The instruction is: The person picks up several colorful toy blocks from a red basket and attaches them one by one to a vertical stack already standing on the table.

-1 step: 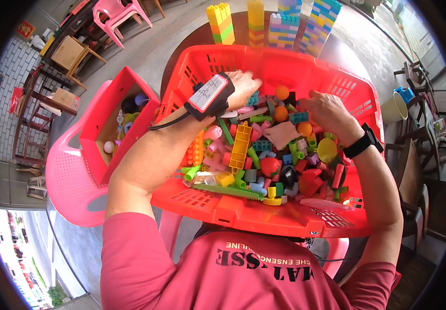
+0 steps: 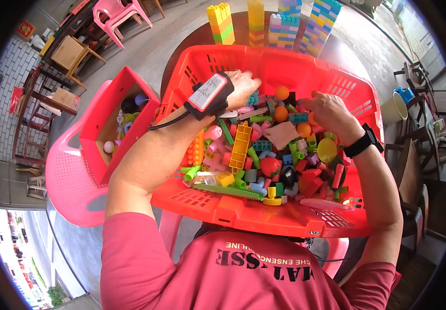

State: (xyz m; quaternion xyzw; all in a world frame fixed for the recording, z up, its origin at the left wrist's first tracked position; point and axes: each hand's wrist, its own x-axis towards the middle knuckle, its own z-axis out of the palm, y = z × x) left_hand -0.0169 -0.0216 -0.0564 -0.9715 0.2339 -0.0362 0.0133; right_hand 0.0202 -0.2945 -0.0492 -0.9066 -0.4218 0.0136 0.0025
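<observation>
A large red plastic basket (image 2: 223, 219) stands before me, full of mixed toy blocks and small pieces. My left hand (image 2: 241, 87) is at its far left part, fingers curled down. Whatever they hold is hidden; a turquoise bumpy piece (image 2: 253, 98) lies right under them. My right hand (image 2: 330, 111) reaches over the pile's far right, fingers bent and slightly apart, with no piece visible between them. Close by are orange balls (image 2: 282, 92) and a teal block (image 2: 299, 118). Nearer the pile's middle lie a yellow block frame (image 2: 240, 145), a pale pink flat piece (image 2: 282, 134) and a yellow round cup (image 2: 327, 150).
Behind the basket, towers of stacked blocks (image 2: 283, 31) stand on a dark round table (image 2: 181, 59). On my left, a pink chair (image 2: 68, 181) bears a red box (image 2: 96, 129) with small toys inside. Wooden chairs (image 2: 414, 181) stand at the right.
My right hand has shifted very slightly, its fingers a little differently placed over the pile. My left hand stays where it was.
</observation>
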